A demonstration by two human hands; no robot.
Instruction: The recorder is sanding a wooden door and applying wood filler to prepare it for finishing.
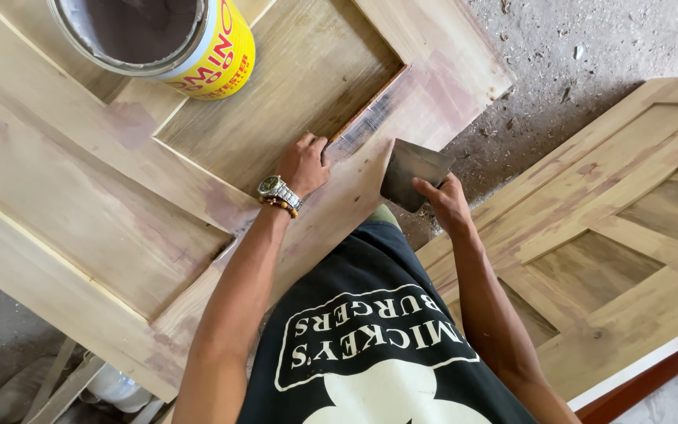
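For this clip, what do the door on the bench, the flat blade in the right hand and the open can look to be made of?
Door: bare, unfinished wood, with visible grain, raised frame, recessed panels and pinkish filler patches.
Blade in the right hand: thin, dull grey sheet, probably metal, smeared.
Can: likely tin, with a shiny rim and yellow printed wall; dark paste inside.
The left hand rests on the door's moulding.

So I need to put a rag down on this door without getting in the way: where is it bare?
Bare: the sunken panel between the tin and the left hand, and the long panel left of that forearm. Crowded: the door's edge strip where the left hand presses and the right hand holds a scraper.
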